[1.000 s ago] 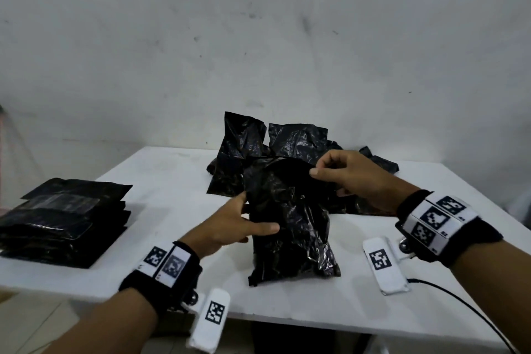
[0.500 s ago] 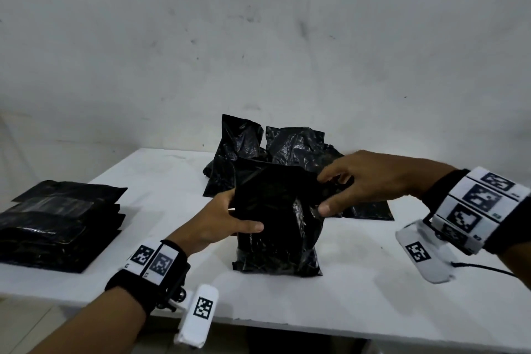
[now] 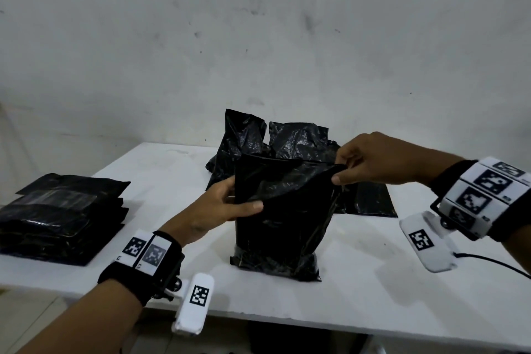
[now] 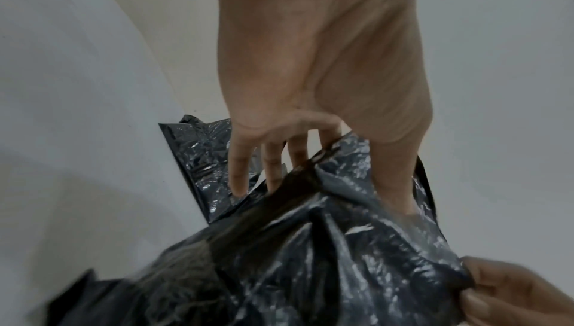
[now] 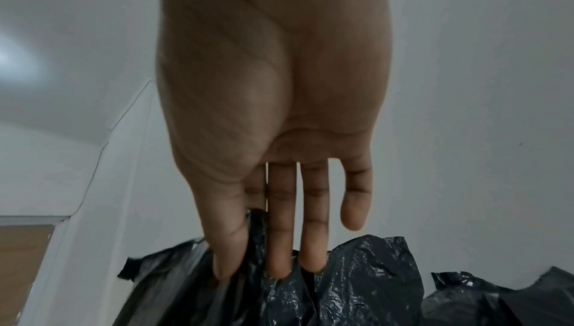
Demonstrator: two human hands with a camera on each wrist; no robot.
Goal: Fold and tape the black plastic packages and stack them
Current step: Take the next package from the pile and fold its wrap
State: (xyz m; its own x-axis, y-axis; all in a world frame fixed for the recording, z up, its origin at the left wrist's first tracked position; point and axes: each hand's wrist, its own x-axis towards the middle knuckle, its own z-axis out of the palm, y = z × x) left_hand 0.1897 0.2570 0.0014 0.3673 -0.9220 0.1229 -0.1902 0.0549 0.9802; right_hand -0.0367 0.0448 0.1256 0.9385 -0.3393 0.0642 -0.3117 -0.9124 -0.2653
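White wall (image 3: 258, 37), scuffed and marked, fills the upper part of the head view, and below it a white tabletop (image 3: 373, 267) runs across the lower half of the frame. At the centre of the frame a black plastic package (image 3: 281, 224) stands upright on the tabletop, its bottom resting on the surface and its loose top stretched between two hands. The left hand (image 3: 218, 210) grips the upper left edge of the package, thumb lying across the front face and the other fingers (image 4: 239, 166) behind the plastic; in the left wrist view those fingers are slightly spread against the crinkled film. The right hand (image 3: 376, 164) pinches the upper right corner of the package between thumb and forefinger, and in the right wrist view its fingers (image 5: 281, 228) lie close together, tips pressed into the plastic, the little finger clear of it. Just behind the held package, toward the wall, a loose heap of black bags (image 3: 273, 138) lies crumpled on the tabletop, some edges sticking up. At the left edge of the frame a stack of folded packages (image 3: 60, 218) sits flat on the tabletop, well apart from the hands. Both wrists wear black bands with printed square markers.
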